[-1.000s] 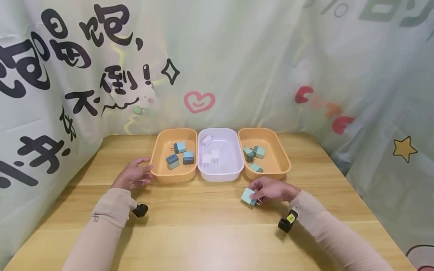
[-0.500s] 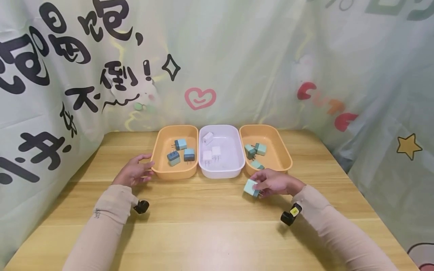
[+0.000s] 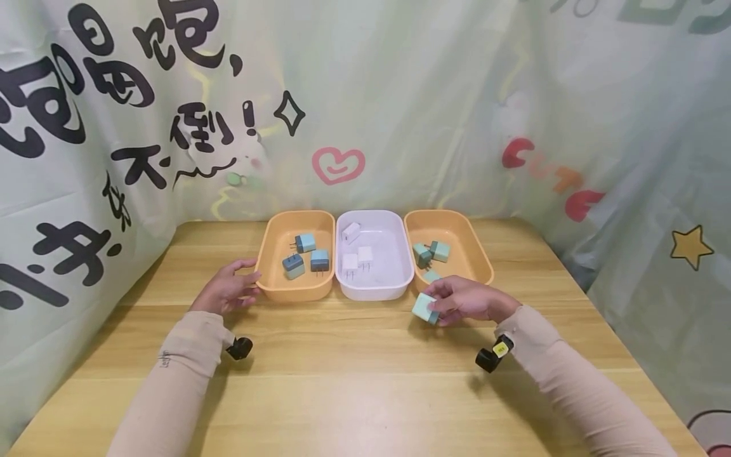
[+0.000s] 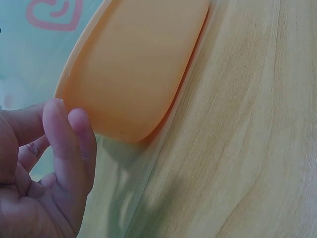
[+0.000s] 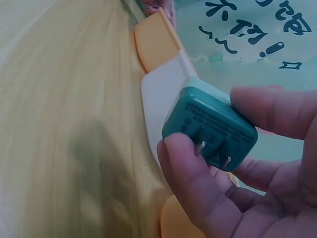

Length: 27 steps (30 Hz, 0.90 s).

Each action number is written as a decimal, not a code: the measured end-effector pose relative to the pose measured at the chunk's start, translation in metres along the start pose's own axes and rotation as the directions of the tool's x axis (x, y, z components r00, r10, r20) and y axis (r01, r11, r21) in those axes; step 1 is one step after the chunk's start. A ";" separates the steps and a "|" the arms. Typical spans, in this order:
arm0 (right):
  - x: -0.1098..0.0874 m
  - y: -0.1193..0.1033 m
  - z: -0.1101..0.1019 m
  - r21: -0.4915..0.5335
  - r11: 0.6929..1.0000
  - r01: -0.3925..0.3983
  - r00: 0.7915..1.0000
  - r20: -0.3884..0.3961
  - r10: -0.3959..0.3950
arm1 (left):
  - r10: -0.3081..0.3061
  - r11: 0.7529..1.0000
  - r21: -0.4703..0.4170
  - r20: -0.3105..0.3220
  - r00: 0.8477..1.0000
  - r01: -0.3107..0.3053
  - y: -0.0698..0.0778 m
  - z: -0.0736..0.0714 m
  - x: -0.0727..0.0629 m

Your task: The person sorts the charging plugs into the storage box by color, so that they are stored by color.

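Note:
In the head view my right hand (image 3: 465,299) pinches a light green wall charger (image 3: 425,307) just in front of the right orange bin (image 3: 480,270). The right wrist view shows this charger's (image 5: 210,129) dark green face, with two metal prongs, between thumb and fingers. Several green chargers (image 3: 440,251) lie inside that bin, one partly hidden by the hand. At the far left my left hand (image 3: 225,289) touches the side of the left orange bin (image 3: 294,294), its fingertips against the rim in the left wrist view. Blue-and-grey chargers (image 3: 320,260) lie in the left bin.
Between the orange bins stands a white bin (image 3: 374,293) holding white chargers (image 3: 350,261). All three bins stand side by side on a wooden table (image 3: 354,374). A printed curtain (image 3: 411,114) hangs behind and along both sides.
My right hand has lifted the green charger and moved it toward the right bin. The left hand stays at the left bin. The head view has shifted slightly.

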State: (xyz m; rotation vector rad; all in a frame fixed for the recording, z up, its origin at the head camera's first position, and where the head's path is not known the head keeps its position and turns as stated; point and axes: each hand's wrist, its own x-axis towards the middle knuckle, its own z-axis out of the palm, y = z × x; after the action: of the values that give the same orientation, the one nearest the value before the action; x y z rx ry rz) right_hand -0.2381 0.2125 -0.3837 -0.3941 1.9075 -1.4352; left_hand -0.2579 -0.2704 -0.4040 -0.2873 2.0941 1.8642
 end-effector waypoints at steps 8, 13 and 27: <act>-0.003 -0.010 -0.006 -0.025 1.000 0.016 1.000 -0.004 -0.016 | -0.008 1.000 -0.011 0.008 1.000 0.008 0.001 0.000 -0.001; -0.004 -0.020 -0.012 0.014 1.000 0.008 0.999 -0.041 -0.007 | -0.006 1.000 -0.006 0.010 1.000 0.006 0.000 0.000 -0.001; 0.003 -0.028 -0.037 0.115 0.993 -0.006 0.994 -0.109 0.019 | 0.000 1.000 -0.012 0.012 1.000 0.000 -0.001 -0.002 0.000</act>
State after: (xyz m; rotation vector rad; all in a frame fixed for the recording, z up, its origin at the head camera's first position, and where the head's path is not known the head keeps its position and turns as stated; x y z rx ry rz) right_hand -0.2700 0.2274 -0.3537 -0.2532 1.8993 -1.5781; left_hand -0.2581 -0.2724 -0.4051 -0.2790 2.0757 1.8750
